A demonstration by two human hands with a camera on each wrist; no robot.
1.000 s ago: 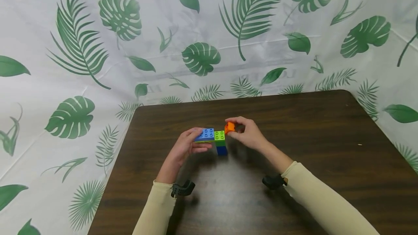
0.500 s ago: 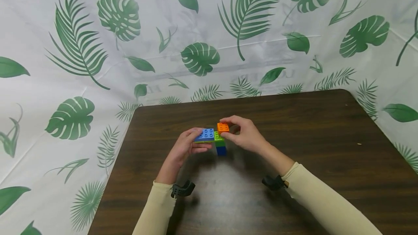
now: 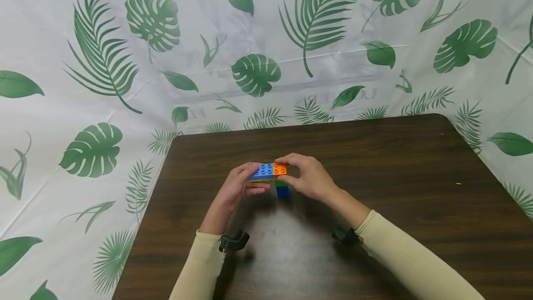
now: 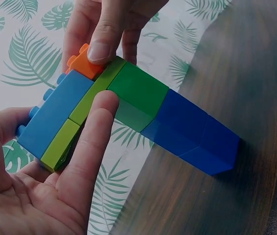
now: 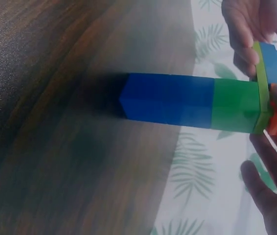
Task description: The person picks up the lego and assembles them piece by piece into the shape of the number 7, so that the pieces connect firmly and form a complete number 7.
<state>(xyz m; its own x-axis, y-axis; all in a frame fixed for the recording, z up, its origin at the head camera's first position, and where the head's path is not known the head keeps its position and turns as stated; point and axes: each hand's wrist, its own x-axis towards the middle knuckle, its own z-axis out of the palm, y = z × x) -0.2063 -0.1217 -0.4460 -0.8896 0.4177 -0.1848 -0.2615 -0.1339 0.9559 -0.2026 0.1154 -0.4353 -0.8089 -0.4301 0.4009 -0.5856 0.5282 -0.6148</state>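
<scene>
A toy-brick build stands upright on the table, with dark blue bricks (image 4: 190,129) at its foot and a green brick (image 4: 136,93) above them. Thin lime bricks (image 4: 60,144) lie across the top and jut out to the left. On these sit a light blue brick (image 3: 264,170) and, beside it over the column, an orange brick (image 3: 280,169). My left hand (image 3: 238,188) grips the overhanging light blue end, thumb on top and fingers underneath. With thumb and fingers, my right hand (image 3: 310,177) pinches the orange brick, which sits right at the lime layer.
The dark wooden table (image 3: 374,170) has a small pale speck (image 3: 458,184) on its right side. Behind it and to both sides hangs a white leaf-print cloth (image 3: 200,78). Black wrist straps (image 3: 234,240) sit at both cuffs.
The orange brick, earlier held tilted at the right of the column, has been turned studs-up and moved left and down onto the lime top beside the light blue brick. My left hand has stayed put.
</scene>
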